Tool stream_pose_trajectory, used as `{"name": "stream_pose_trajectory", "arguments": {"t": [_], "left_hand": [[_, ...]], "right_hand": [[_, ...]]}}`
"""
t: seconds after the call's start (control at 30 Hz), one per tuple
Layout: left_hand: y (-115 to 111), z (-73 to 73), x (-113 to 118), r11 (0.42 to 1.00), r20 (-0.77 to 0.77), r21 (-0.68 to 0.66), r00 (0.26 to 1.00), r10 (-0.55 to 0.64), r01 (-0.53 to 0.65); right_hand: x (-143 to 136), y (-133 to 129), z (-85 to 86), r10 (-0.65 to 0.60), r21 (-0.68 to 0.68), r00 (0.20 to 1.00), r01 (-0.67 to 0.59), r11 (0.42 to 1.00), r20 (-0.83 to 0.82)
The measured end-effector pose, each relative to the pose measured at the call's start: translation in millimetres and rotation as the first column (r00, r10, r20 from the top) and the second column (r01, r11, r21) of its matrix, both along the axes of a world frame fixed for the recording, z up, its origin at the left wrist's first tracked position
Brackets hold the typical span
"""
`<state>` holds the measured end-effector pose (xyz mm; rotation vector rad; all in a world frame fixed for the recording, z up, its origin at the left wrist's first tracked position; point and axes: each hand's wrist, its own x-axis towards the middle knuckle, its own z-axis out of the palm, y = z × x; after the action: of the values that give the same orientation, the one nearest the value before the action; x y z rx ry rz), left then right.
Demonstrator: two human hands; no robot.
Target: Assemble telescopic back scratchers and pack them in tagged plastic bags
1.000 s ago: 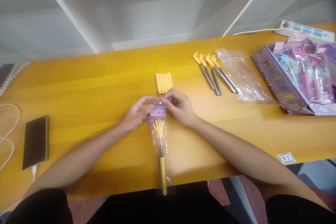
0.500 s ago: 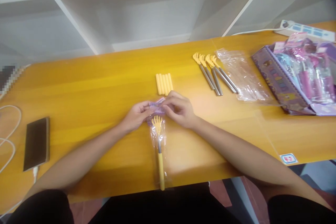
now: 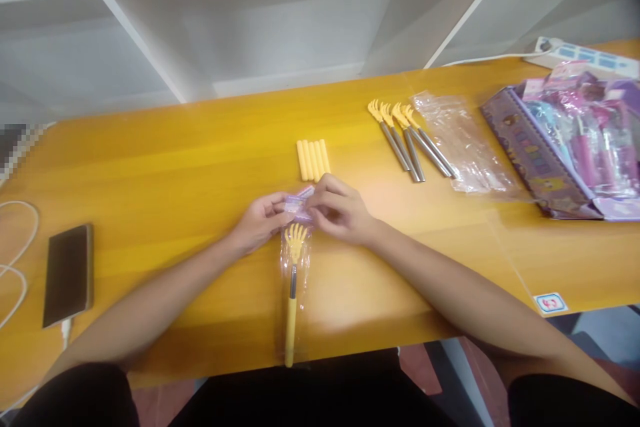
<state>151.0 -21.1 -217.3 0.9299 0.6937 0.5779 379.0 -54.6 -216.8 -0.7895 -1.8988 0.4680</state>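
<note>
Between my two hands is the purple card top [image 3: 299, 207] of a clear plastic bag [image 3: 304, 273]. My left hand [image 3: 263, 221] pinches its left side, and my right hand [image 3: 340, 209] has thumb and fingers closed at its right side. Inside the bag, a yellow back scratcher [image 3: 291, 307] hangs down toward the table's front edge, its hand-shaped head up and a metal rod between head and handle. Just beyond my hands lie several yellow handle tubes [image 3: 313, 160] in a row. Several back scratcher heads on metal rods [image 3: 407, 140] rest to the right.
Clear plastic bags [image 3: 463, 143] lie beside the metal rods. A purple display box [image 3: 543, 160] of wrapped pink and blue items stands at the right, before a white power strip [image 3: 590, 57]. At the left, a phone [image 3: 69, 275] lies with a white cable [image 3: 23, 270].
The bagged back scratcher has swung to the left at its lower end. Both hands stay on the card top, with the right fingers slightly shifted.
</note>
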Motion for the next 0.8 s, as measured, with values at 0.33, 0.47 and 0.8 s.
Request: {"name": "stream_pose_trajectory", "arguments": {"t": [0.33,0.47,0.8], "left_hand": [[3,-9.0,0,0.975,-0.100,0.211,0.991,0.092,-0.070],[2,-10.0,-2,0.964,-0.147,0.260,0.984,0.100,-0.059],[-2,-3.5,-1,0.953,-0.207,0.303,0.976,0.067,-0.001]], "right_hand": [[-8,-8,-2.8,-0.035,-0.097,0.998,0.030,0.995,-0.046],[-18,-10,-6.9,-0.084,-0.283,0.984,0.036,0.958,-0.158],[-17,-6,-9.2,0.079,-0.535,0.964,-0.209,0.819,-0.255]]}}
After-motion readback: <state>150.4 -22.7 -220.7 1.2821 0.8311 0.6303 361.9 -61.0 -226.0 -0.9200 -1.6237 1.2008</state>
